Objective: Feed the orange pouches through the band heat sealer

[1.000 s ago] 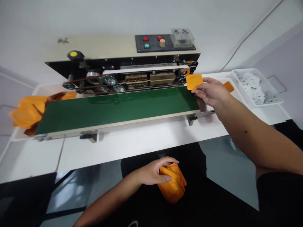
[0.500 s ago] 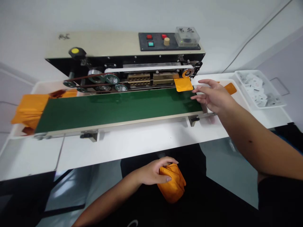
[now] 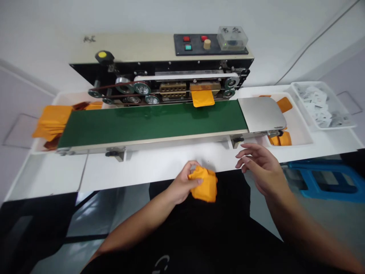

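Observation:
My left hand [image 3: 182,183] grips a crumpled bundle of orange pouches [image 3: 204,185] just in front of the white table's edge. My right hand [image 3: 259,166] hangs open nearby, holding nothing, its fingers apart above the table's front edge. A single flat orange pouch [image 3: 202,98] has its top edge caught in the belts of the band sealer [image 3: 171,78], and its lower part hangs over the green conveyor belt [image 3: 151,121]. Neither hand touches the pouch or the machine.
A steel plate [image 3: 261,114] ends the conveyor on the right, beside a white tray [image 3: 302,140] holding orange pouches. A white bin [image 3: 322,104] holds white labels. A stack of orange pouches [image 3: 51,121] lies at the left end. A blue stool [image 3: 322,180] stands on the floor.
The orange pouch has travelled left into the sealer belts. My right hand has left the conveyor and come back to the table's front edge. My left hand has raised the bundle toward the table.

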`<act>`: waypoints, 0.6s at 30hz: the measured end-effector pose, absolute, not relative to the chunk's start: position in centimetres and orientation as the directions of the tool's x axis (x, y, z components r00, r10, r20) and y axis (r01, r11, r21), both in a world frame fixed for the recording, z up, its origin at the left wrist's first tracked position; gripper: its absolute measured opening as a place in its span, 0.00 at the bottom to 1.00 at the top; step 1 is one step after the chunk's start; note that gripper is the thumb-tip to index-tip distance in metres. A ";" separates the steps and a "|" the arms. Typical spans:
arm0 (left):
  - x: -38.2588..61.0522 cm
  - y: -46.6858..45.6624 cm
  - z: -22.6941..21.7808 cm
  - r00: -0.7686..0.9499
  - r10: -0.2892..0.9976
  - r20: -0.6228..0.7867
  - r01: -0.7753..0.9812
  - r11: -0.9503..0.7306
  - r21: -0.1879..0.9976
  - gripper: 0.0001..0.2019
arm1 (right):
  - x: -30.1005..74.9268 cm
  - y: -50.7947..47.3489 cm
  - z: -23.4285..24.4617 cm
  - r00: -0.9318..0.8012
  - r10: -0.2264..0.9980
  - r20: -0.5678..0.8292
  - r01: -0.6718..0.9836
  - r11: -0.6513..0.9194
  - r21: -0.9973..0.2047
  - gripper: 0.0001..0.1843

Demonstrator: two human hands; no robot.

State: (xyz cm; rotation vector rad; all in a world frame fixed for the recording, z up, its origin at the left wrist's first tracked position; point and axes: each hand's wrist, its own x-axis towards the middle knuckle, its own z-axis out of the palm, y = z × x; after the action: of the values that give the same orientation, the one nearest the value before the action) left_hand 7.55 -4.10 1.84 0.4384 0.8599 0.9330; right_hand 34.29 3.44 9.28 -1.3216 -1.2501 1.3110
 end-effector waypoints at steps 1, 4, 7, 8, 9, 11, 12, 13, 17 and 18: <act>8.0 -3.4 2.5 0.222 0.862 -0.455 -0.555 0.496 0.668 0.33 | 33.9 3.0 9.2 -0.076 0.993 -0.090 0.084 -0.083 -0.993 0.18; 9.6 -1.4 3.7 0.030 0.908 -0.419 -0.611 0.348 0.711 0.35 | 32.5 2.2 8.9 -0.151 0.988 -0.032 0.144 -0.010 -0.990 0.19; 11.2 -0.4 4.2 -0.092 0.925 -0.368 -0.630 0.232 0.741 0.38 | 31.1 1.7 8.2 -0.224 0.973 -0.047 0.237 0.007 -0.972 0.25; 11.6 -0.3 4.3 -0.119 0.929 -0.352 -0.631 0.202 0.749 0.38 | 30.8 1.6 7.9 -0.231 0.972 -0.049 0.266 0.015 -0.964 0.27; 12.0 -0.2 4.3 -0.139 0.931 -0.338 -0.630 0.180 0.755 0.39 | 30.5 1.6 7.5 -0.229 0.972 -0.045 0.292 0.024 -0.956 0.28; 12.6 -0.2 4.3 -0.165 0.934 -0.318 -0.627 0.150 0.765 0.39 | 30.2 1.7 6.8 -0.212 0.977 -0.033 0.314 0.036 -0.949 0.29; 12.7 -0.2 4.3 -0.172 0.935 -0.312 -0.623 0.142 0.769 0.39 | 30.1 1.8 6.5 -0.202 0.979 -0.033 0.305 0.031 -0.952 0.28; 12.7 -0.2 4.2 -0.175 0.936 -0.306 -0.617 0.139 0.775 0.39 | 30.1 2.0 6.3 -0.191 0.981 -0.039 0.283 0.017 -0.959 0.27; 12.5 -0.1 4.1 -0.156 0.952 -0.263 -0.582 0.126 0.804 0.37 | 30.3 2.8 6.0 -0.132 0.988 -0.080 0.162 -0.058 -0.985 0.21; 12.4 -0.1 4.0 -0.140 0.958 -0.249 -0.575 0.126 0.808 0.35 | 30.3 3.1 6.1 -0.109 0.991 -0.080 0.136 -0.065 -0.989 0.19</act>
State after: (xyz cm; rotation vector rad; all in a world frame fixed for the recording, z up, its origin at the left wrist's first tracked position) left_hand 12.39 -0.06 4.00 0.5154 0.9855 1.4320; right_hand 30.26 3.09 6.12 -1.3061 -1.3577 1.2827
